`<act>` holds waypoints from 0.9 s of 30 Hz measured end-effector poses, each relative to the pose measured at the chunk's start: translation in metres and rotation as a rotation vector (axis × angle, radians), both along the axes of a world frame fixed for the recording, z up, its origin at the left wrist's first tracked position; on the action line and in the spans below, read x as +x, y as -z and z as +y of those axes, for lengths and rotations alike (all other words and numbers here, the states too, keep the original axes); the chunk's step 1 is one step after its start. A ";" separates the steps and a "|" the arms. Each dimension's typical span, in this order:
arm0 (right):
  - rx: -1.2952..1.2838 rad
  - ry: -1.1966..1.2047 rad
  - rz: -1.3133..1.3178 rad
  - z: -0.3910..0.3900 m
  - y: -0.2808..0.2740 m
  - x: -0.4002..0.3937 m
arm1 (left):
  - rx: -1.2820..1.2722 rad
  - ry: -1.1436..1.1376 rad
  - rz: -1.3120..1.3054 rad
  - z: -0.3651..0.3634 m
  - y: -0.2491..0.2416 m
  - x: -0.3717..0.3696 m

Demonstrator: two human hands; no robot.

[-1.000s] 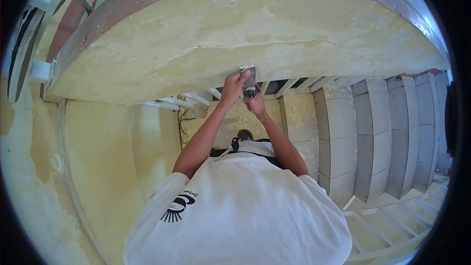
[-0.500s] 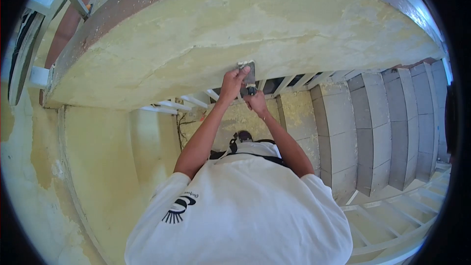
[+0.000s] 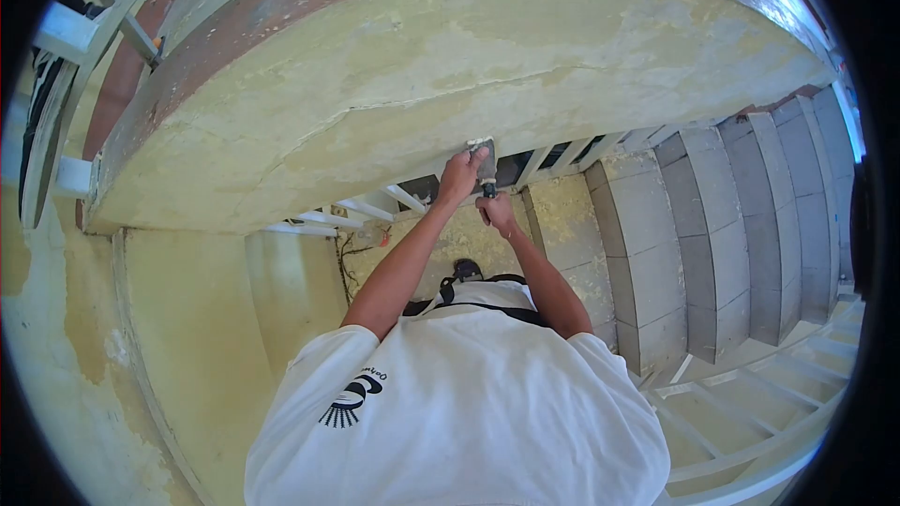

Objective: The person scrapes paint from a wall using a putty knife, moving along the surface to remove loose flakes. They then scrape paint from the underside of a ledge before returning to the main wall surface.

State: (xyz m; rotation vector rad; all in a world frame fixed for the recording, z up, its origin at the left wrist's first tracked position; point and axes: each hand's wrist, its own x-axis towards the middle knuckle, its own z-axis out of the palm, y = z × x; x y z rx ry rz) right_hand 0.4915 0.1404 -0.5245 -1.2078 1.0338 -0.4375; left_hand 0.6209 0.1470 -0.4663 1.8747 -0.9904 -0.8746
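A putty knife (image 3: 486, 167) with a wide grey blade and a dark handle stands against the lower part of the pale yellow wall (image 3: 394, 66). Whitish material sits along its blade edge. My left hand (image 3: 459, 176) is closed on the blade, with the thumb pressed on its flat face. Below it, my right hand (image 3: 498, 212) wraps round the handle. A long crack runs across the wall above the blade, among patches of bare, uneven paint.
Tiled stairs (image 3: 647, 225) rise to my right, beside a white railing (image 3: 750, 422). Flakes of debris lie on the floor and lower steps. White bars (image 3: 361, 209) run under the wall's lower edge. A clear plastic object (image 3: 373, 236) lies near wires at left.
Both hands and the putty knife sit slightly lower in view, by the wall's bottom edge. The blade now shows more upright. My view has shifted a little.
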 end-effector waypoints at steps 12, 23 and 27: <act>0.019 -0.068 -0.070 -0.017 -0.004 -0.012 | -0.031 0.031 -0.013 -0.009 -0.015 -0.013; 0.000 -0.064 -0.015 -0.025 0.005 -0.018 | -0.025 -0.015 0.190 -0.009 -0.016 -0.019; -0.082 -0.071 0.015 -0.023 -0.010 -0.018 | -0.042 0.007 0.236 -0.005 -0.033 -0.018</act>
